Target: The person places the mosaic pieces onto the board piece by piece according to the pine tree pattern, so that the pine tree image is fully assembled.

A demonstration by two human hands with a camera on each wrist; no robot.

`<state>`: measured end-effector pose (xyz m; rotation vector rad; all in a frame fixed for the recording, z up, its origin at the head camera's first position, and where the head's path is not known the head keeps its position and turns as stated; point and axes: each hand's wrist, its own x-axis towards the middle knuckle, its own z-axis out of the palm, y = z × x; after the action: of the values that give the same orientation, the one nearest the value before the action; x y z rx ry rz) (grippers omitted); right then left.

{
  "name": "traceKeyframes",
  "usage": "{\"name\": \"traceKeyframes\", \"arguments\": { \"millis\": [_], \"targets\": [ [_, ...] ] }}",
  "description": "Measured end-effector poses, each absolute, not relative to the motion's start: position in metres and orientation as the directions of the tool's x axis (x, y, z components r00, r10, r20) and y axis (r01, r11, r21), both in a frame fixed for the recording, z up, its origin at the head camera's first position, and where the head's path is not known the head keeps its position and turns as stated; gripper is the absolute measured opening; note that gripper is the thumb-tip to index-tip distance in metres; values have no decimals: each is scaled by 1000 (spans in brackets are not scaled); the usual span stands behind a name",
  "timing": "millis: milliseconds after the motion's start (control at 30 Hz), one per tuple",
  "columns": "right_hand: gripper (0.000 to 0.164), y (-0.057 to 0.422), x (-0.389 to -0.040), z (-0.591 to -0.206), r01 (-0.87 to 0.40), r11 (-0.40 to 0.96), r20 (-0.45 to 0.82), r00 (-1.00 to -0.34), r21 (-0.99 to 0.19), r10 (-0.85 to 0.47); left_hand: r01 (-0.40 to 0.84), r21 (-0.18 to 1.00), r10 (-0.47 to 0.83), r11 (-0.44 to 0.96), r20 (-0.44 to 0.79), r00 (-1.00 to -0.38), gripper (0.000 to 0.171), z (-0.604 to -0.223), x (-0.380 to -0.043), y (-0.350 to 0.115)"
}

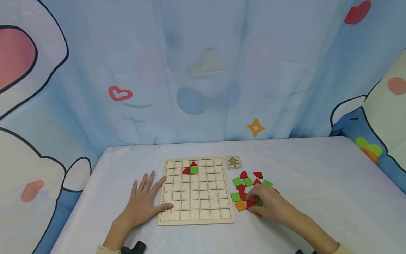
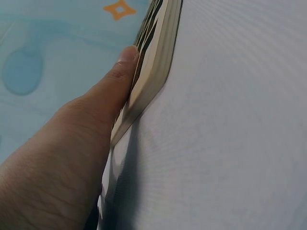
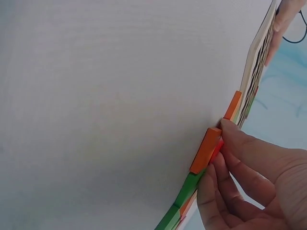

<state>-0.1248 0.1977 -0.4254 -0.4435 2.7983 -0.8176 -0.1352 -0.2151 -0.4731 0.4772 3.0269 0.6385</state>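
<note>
My left hand point(image 1: 143, 203) rests spread at the left side of a wooden grid board point(image 1: 196, 224), with the thumb on its lower left part. In the left wrist view, the thumb point(image 2: 117, 79) presses the board's edge. Set into the board near the top are a red triangle tile point(image 1: 194, 164), a red quarter-circle tile point(image 1: 186, 171) and a green square tile point(image 1: 194, 170). Right of the board, my right hand point(image 1: 269, 204) pinches a red tile point(image 3: 217, 150) among the loose pieces; its shape is partly hidden by the fingers. An orange tile point(image 3: 206, 151) lies right beside the thumb.
Several loose tiles lie around the right hand, including a green square point(image 1: 235, 197), an orange square point(image 1: 240, 206) and a red rounded piece point(image 1: 258, 175). A small pattern card point(image 1: 233, 162) with a tree picture lies by the board's upper right corner. Behind the white table hangs a blue curtain point(image 1: 203, 127).
</note>
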Motion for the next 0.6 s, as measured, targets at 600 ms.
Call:
{"name": "traceKeyframes", "arguments": {
  "millis": [600],
  "targets": [
    [24,211,-120,-433,-288,592,-22,-887,-753,-461,284,375,294,883,32,-955,95,-472,-136,-214]
  ]
}}
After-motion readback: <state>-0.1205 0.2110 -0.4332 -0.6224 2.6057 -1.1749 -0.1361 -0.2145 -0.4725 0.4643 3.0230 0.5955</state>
